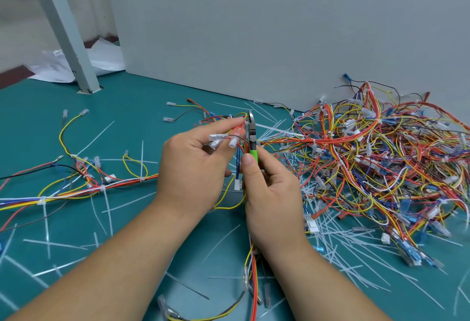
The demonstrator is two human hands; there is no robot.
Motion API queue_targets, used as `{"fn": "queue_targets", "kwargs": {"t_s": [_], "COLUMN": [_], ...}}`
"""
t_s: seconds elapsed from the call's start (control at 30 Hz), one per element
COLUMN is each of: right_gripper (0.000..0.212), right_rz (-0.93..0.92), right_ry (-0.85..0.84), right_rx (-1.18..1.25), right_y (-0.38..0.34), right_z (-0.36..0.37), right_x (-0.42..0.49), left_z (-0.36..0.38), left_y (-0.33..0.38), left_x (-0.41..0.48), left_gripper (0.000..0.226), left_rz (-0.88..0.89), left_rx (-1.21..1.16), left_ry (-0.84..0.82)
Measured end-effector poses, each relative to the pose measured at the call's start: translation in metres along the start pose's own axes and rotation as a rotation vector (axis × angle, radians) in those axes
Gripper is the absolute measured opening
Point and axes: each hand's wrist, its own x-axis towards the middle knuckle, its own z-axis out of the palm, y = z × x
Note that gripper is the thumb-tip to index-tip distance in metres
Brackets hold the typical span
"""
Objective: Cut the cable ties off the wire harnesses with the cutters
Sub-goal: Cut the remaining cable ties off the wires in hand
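Both forearms reach in from the bottom of the frame and meet at its centre, raised above the teal tabletop [127, 107]. The left hand [193, 168] is turned palm-inward with its fingers curled; its grip pinches a wire harness [237, 132] near the clear-sleeved terminals, and the wires trail down between the wrists toward the bottom edge. The right hand [272, 193] stands upright just beside it, thumb pressed on top. Its grip is wrapped around the green handles of the cutters [252, 137].

The blades point up, directly right of the left fingertips. They sit at a white cable tie [264, 126] on the held harness, whose tail sticks out to the right. How far the blades stand apart cannot be told.

A large tangled pile of harnesses [381, 155] fills the right of the frame against the grey panel [254, 28]. Another harness [89, 186], ties on it, lies at the left. Loose white ties [343, 239] are scattered over the tabletop.
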Motion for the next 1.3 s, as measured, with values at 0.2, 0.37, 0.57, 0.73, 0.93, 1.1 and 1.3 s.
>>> {"fn": "queue_targets", "kwargs": {"t_s": [0.2,0.37,0.57,0.73,0.93,1.1,1.3], "right_gripper": [0.02,0.018,0.022,0.029,0.027,0.038,0.045], "right_rz": [0.012,-0.001,0.019,0.081,0.016,0.008,-0.028], "right_ry": [-0.012,-0.027,-0.006,0.04,0.033,0.045,0.051], "right_rx": [0.005,-0.02,-0.002,0.009,-0.098,-0.084,-0.087], "right_y": [0.0011,-0.0002,-0.0021,-0.0013,-0.0023,-0.0037,-0.0039], "right_z": [-0.0007,-0.0035,-0.0009,0.002,0.0037,0.0047,0.004], "right_x": [0.0004,0.0011,-0.0005,-0.0017,-0.0035,-0.0037,-0.0052], "left_z": [-0.0001,0.0,-0.0004,-0.0011,-0.0018,-0.0022,-0.0031], "left_y": [-0.0009,-0.001,-0.0001,-0.0002,0.0026,0.0074,0.0089], "left_x": [-0.0003,0.0005,0.0002,0.0007,0.0014,0.0016,0.0019], "left_gripper": [0.025,0.024,0.024,0.022,0.018,0.018,0.018], "left_rz": [0.011,0.007,0.01,0.015,0.031,0.049,0.064], "left_rx": [0.0,-0.007,-0.01,0.026,-0.003,-0.039,-0.049], "left_ry": [-0.006,0.007,0.004,0.027,0.07,0.105,0.112]}}
